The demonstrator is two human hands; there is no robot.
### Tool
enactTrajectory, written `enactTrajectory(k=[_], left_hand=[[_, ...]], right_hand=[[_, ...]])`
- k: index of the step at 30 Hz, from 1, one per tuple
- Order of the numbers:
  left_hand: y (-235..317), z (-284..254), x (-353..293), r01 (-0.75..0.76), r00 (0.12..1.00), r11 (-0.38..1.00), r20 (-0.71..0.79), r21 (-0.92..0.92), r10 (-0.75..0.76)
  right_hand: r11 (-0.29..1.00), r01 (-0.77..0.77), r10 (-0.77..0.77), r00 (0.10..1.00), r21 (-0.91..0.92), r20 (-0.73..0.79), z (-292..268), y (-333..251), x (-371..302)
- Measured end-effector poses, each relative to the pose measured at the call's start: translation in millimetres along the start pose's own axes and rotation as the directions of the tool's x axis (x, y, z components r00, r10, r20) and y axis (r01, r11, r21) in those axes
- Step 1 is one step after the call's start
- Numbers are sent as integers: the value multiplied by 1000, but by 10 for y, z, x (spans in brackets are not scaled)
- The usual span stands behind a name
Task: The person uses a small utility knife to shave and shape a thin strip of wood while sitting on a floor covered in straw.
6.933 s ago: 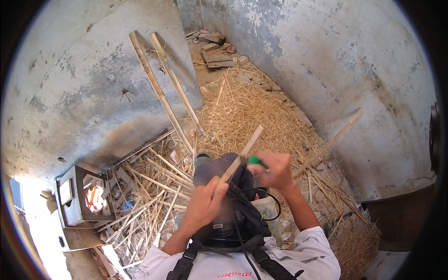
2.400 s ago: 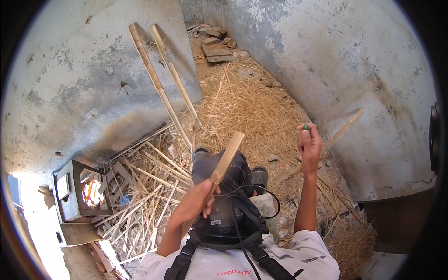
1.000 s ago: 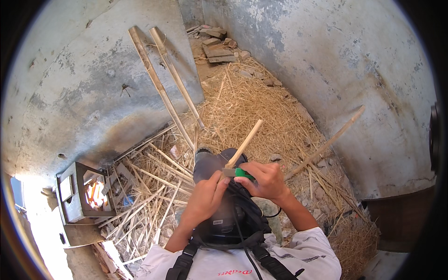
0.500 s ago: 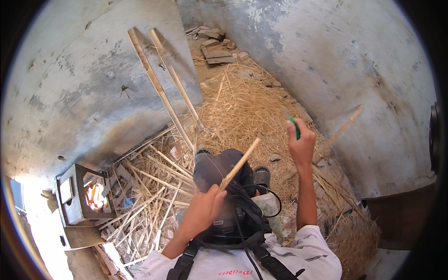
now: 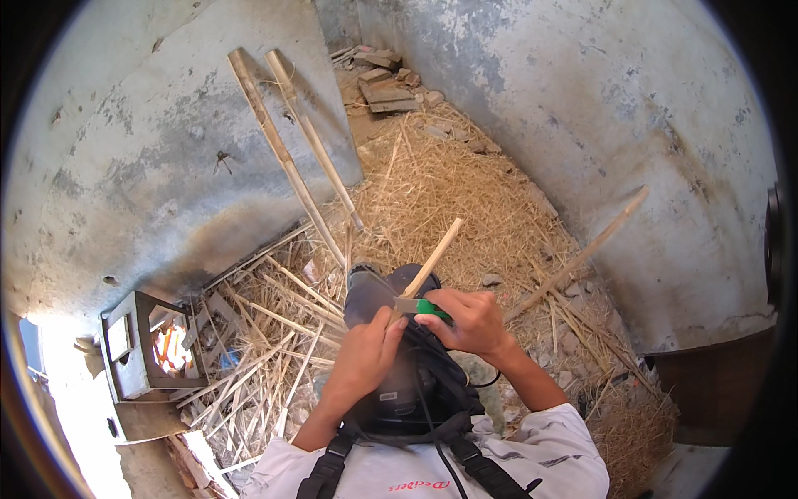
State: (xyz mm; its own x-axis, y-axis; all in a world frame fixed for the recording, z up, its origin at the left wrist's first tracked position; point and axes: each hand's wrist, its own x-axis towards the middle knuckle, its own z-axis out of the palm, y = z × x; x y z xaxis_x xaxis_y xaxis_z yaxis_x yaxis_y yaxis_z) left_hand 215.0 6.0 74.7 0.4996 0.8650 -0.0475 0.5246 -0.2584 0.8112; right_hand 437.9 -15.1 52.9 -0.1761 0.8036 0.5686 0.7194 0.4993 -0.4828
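Note:
My left hand (image 5: 362, 356) is closed around the lower end of a pale wooden stick (image 5: 434, 256), which slants up and away to the right over my knees. In my right hand (image 5: 471, 320) is a knife with a green handle (image 5: 433, 309). Its short flat blade (image 5: 406, 305) lies across the stick, just beyond my left thumb. Both hands are close together in front of my body. The part of the stick inside my left fist is hidden.
Two long poles (image 5: 287, 158) lean on the left wall. Wood shavings (image 5: 453, 191) cover the floor ahead, with split sticks (image 5: 283, 333) heaped at left. Another stick (image 5: 598, 241) leans against the right wall. A box-like frame (image 5: 137, 349) stands at far left; bricks (image 5: 386, 91) lie at the back.
My right hand has come down and left with the green knife, from out at the right to the stick. The left hand still grips the stick, nearly in place.

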Motion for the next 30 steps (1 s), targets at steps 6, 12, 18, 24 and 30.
enactTrajectory(k=[6,12,18,24,30], left_hand=[[-37,57,-16,9,1000,997,-18,80,-8],[-166,60,-87,41,999,990,-1,135,-42],[-127,24,-233,8,999,995,30,102,-11],[-131,-51,-82,76,997,996,32,-38,-75],[-84,13,3,27,996,998,-83,-55,-31]], right_hand=[[995,-65,57,992,-69,-115,-24,59,18],[968,-216,191,965,-127,-181,-222,408,134],[829,-545,431,765,-125,-479,-662,982,112],[947,-317,321,937,49,-139,-317,419,31],[997,-79,79,996,-18,-30,-124,39,-13]])
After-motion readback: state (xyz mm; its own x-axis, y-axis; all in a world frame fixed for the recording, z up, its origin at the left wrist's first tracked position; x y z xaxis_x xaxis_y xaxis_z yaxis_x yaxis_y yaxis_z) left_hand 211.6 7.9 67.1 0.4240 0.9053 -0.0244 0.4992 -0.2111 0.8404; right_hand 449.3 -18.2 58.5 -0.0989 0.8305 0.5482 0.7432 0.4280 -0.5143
